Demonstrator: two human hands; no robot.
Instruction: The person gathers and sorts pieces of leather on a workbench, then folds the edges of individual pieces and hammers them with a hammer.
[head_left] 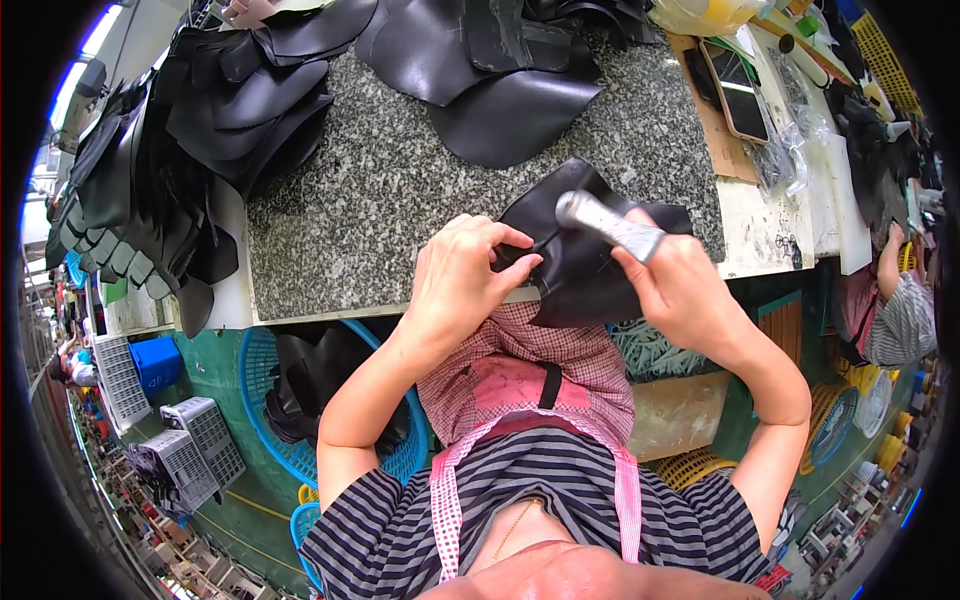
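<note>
A black leather piece (590, 285) lies over the front edge of the speckled stone slab (380, 210), its lower part hanging past the edge. Thumb and forefinger of my left hand (458, 275) pinch the leather at its left side. A metal hammer (592, 214) is gripped in my right hand (680, 290), its rounded end over the upper middle of the leather. Whether the hammer touches the leather, I cannot tell. Farther back on the slab rest more loose black leather pieces (510, 110).
A big heap of black leather pieces (240, 100) covers the table's left side. At the right lie a phone (738, 92) and plastic wrap. Below stand a blue basket (262, 400) holding black pieces and grey crates (180, 470). Another person (900, 310) is at the far right.
</note>
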